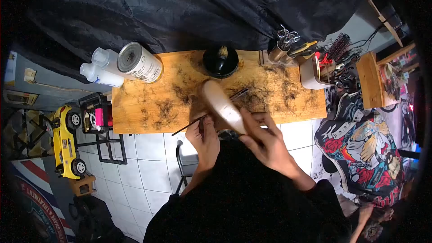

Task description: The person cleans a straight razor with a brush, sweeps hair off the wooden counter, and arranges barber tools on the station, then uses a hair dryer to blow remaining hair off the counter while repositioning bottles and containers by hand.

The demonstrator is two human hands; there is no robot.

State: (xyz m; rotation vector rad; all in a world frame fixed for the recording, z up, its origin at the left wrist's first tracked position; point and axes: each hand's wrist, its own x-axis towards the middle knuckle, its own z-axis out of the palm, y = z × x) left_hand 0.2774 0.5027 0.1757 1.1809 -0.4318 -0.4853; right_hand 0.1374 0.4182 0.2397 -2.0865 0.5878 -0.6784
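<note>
My right hand [267,141] is closed around one end of a brush [222,105] with a pale, shiny back; motion blurs it. The brush lies slantwise over the table's front part, its far end pointing away from me. Close to its left side, my left hand [204,137] pinches a thin dark stick-like tool [186,127], whose exact kind I cannot make out. Dark hair clippings [166,110] are scattered over the wooden table [128,108]. Just behind the brush, a slim dark tool [239,93] rests on the wood, partly hidden.
At the back stands a black bowl [209,69] with a brush in it. A large can [143,65] and white bottles [101,74] are at left. A metal cup [279,55] with scissors and a pale holder [310,74] with brushes stand at right. A yellow toy car [67,146] is beyond the left edge.
</note>
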